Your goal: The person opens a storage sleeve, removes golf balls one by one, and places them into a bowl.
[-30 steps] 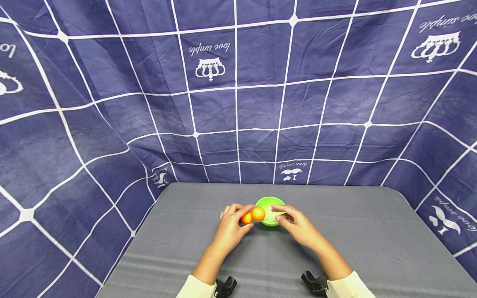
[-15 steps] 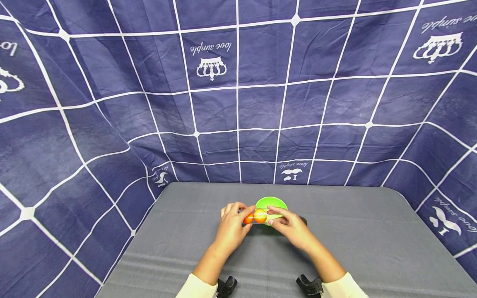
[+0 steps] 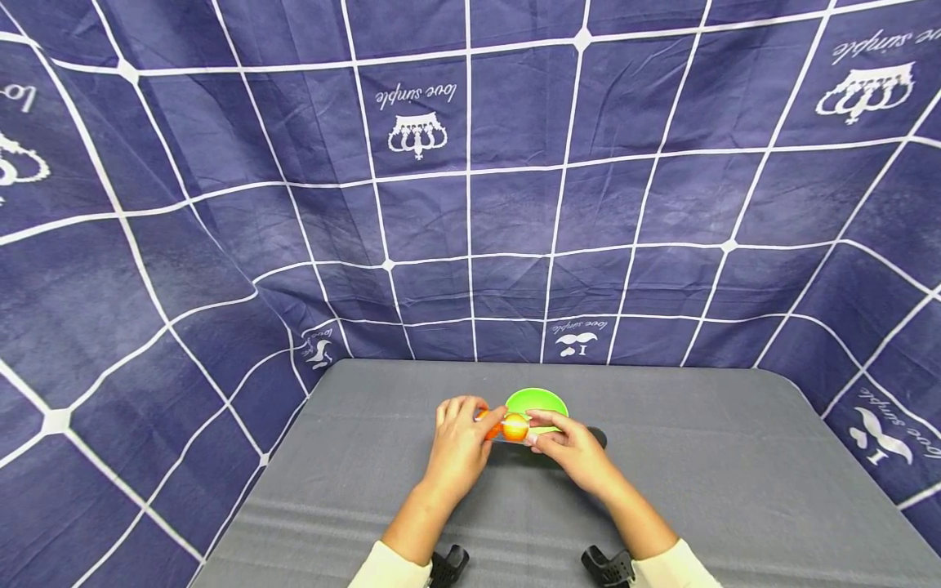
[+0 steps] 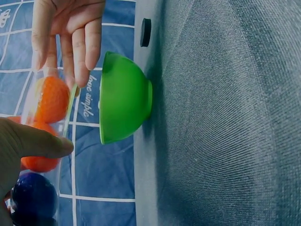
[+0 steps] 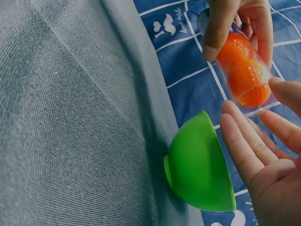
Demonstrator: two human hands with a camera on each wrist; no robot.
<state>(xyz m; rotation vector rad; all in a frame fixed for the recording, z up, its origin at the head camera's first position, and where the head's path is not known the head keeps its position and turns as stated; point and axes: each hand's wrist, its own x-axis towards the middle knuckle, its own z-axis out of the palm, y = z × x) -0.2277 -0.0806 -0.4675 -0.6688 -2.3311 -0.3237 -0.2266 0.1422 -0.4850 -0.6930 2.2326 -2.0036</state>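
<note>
Clear tube (image 4: 63, 125), one: my left hand (image 3: 457, 437) is gripping it in mid-air, higher than the green bowl (image 5: 197, 169); orange balls (image 5: 249, 84) and a dark blue ball (image 4: 34, 190) are showing inside. My right hand (image 3: 577, 452) is resting parted fingers about its mouth. Blue cloth (image 3: 515, 212): printing is reading "love simple", inverted.

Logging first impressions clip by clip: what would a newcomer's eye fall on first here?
Probably the bright orange balls in the clear tube, gripped above the grey table by the left hand, the right hand at its end. Next, the vivid green bowl, upright on the table, beyond the tube in the head view.
</note>
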